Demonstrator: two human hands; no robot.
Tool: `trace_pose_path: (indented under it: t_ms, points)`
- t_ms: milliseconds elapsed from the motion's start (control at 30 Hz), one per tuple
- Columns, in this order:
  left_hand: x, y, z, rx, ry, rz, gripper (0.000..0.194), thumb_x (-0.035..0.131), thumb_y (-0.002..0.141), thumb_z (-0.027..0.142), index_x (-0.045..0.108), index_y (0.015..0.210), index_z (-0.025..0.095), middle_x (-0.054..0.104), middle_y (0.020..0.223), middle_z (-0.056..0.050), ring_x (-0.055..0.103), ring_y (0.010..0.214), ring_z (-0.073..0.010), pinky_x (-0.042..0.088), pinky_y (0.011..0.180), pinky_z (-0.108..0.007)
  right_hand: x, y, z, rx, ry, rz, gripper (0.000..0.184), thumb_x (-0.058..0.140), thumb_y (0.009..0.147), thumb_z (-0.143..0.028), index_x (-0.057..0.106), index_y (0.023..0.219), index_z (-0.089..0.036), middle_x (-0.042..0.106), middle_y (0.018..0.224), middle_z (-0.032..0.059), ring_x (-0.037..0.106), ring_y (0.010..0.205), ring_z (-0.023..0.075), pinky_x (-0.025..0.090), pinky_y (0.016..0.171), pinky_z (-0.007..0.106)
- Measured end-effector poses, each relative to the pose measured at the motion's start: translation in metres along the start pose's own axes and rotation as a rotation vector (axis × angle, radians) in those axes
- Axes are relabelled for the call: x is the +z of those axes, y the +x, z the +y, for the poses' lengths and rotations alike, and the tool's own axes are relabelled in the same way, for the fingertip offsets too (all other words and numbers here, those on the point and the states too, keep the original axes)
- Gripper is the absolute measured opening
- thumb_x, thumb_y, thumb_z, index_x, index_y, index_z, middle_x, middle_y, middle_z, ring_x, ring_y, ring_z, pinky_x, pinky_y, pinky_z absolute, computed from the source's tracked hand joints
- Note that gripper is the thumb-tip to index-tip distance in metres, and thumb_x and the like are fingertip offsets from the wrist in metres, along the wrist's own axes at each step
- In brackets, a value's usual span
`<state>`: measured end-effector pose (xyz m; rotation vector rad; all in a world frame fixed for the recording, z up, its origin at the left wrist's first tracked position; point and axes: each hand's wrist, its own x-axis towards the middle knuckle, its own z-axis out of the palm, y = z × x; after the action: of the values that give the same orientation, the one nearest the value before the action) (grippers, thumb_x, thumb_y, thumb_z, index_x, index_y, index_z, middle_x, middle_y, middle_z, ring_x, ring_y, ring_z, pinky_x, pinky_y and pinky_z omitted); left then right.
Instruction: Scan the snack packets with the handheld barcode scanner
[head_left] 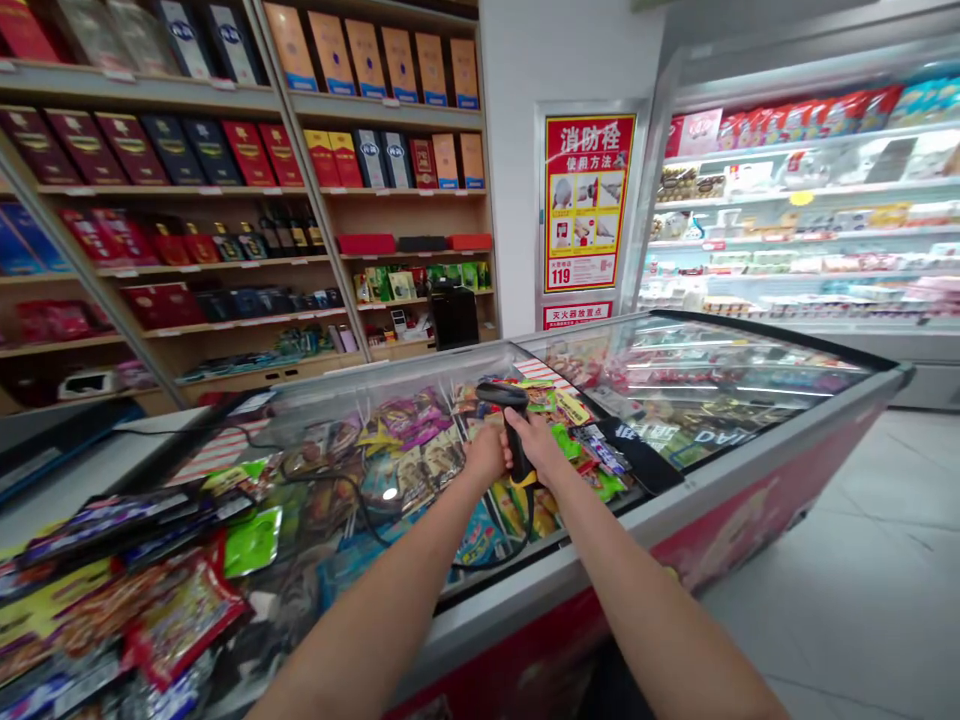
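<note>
Trailing cord [484, 567], black pistol-shaped scanner [516, 444] — yellow-trimmed

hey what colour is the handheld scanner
The scanner is black with yellow at its lower end, seen best in the head view.

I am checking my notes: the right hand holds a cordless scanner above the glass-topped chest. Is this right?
Not quite: the scanner is not cordless. In the head view, a black cable runs from the base of its handle. The right hand does hold it above the glass-topped chest.
</note>
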<state>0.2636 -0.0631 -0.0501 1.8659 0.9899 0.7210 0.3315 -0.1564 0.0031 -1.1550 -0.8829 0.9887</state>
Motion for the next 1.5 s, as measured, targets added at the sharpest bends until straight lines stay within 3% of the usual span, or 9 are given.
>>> trace_pose_path:
  t_ms: [100,233,367,467,567,700,900,1167,1500]
  points:
    - [-0.016,0.0,0.001,0.054,0.06,0.162,0.016,0.054,0.076,0.03,0.051,0.064,0.02,0.053,0.055,0.001,0.053,0.058,-0.0138,0.04,0.057,-0.025,0.0,0.003,0.001,0.006,0.019,-0.015,0.043,0.058,0.074,-0.059,0.047,0.067,-0.019,0.05,0.042,-0.0054,0.045,0.031,0.0077,0.04,0.033,0.019]
    - [-0.06,0.008,-0.004,0.078,0.08,0.471,0.012,0.054,0.074,0.025,0.048,0.065,0.02,0.053,0.061,0.002,0.052,0.063,-0.0142,0.038,0.062,-0.026,0.009,0.009,-0.003,0.004,0.053,-0.017,0.041,0.061,0.073,-0.057,0.046,0.073,-0.02,0.053,0.049,-0.0062,0.047,0.034,0.0078,0.041,0.034,0.02]
    - [-0.103,0.018,-0.026,0.017,0.049,0.644,0.012,0.052,0.076,0.026,0.046,0.067,0.021,0.049,0.061,0.003,0.051,0.063,-0.0149,0.04,0.064,-0.027,0.027,0.016,-0.01,0.02,0.021,-0.08,0.041,0.063,0.072,-0.057,0.046,0.072,-0.02,0.052,0.049,-0.006,0.046,0.035,0.0077,0.041,0.034,0.02]
    - [-0.119,0.021,-0.048,0.008,0.018,0.741,0.012,0.051,0.077,0.028,0.045,0.069,0.021,0.048,0.062,0.004,0.051,0.064,-0.0145,0.042,0.066,-0.027,0.039,0.021,-0.008,0.016,0.008,-0.151,0.04,0.063,0.073,-0.056,0.046,0.078,-0.02,0.052,0.051,-0.0067,0.046,0.035,0.0079,0.041,0.035,0.02]
    - [-0.123,0.022,-0.061,0.015,-0.034,0.798,0.013,0.049,0.078,0.03,0.046,0.07,0.02,0.049,0.064,0.004,0.051,0.065,-0.0137,0.043,0.066,-0.027,0.043,0.022,0.003,0.043,-0.022,-0.239,0.038,0.063,0.075,-0.054,0.046,0.082,-0.021,0.053,0.052,-0.0073,0.047,0.035,0.0083,0.041,0.034,0.02]
    - [-0.119,0.022,-0.06,-0.008,-0.115,0.795,0.014,0.048,0.079,0.032,0.047,0.072,0.02,0.049,0.064,0.003,0.051,0.063,-0.0133,0.043,0.064,-0.027,0.037,0.019,0.017,0.137,-0.135,-0.309,0.033,0.063,0.078,-0.049,0.046,0.081,-0.02,0.054,0.051,-0.0066,0.047,0.034,0.0088,0.04,0.033,0.02]
    - [-0.117,0.018,-0.051,-0.037,-0.127,0.782,0.011,0.049,0.079,0.028,0.048,0.071,0.02,0.05,0.064,0.002,0.051,0.064,-0.0142,0.043,0.064,-0.027,0.029,0.015,0.018,0.14,-0.173,-0.252,0.032,0.059,0.081,-0.048,0.045,0.077,-0.02,0.054,0.053,-0.0059,0.048,0.036,0.0082,0.042,0.034,0.021]
    - [-0.116,0.025,-0.064,-0.044,-0.168,0.826,0.012,0.048,0.08,0.029,0.049,0.074,0.019,0.051,0.066,0.002,0.053,0.066,-0.0136,0.043,0.066,-0.027,0.028,0.012,0.021,0.155,-0.285,-0.331,0.033,0.061,0.079,-0.049,0.046,0.074,-0.02,0.053,0.052,-0.0051,0.047,0.035,0.008,0.04,0.033,0.02]
    - [-0.116,0.026,-0.067,-0.045,-0.139,0.832,0.011,0.048,0.081,0.028,0.049,0.075,0.019,0.056,0.07,0.001,0.056,0.07,-0.0138,0.045,0.069,-0.028,0.03,0.011,0.021,0.176,-0.286,-0.312,0.035,0.061,0.078,-0.051,0.046,0.076,-0.02,0.054,0.053,-0.0051,0.049,0.037,0.0092,0.042,0.034,0.022]
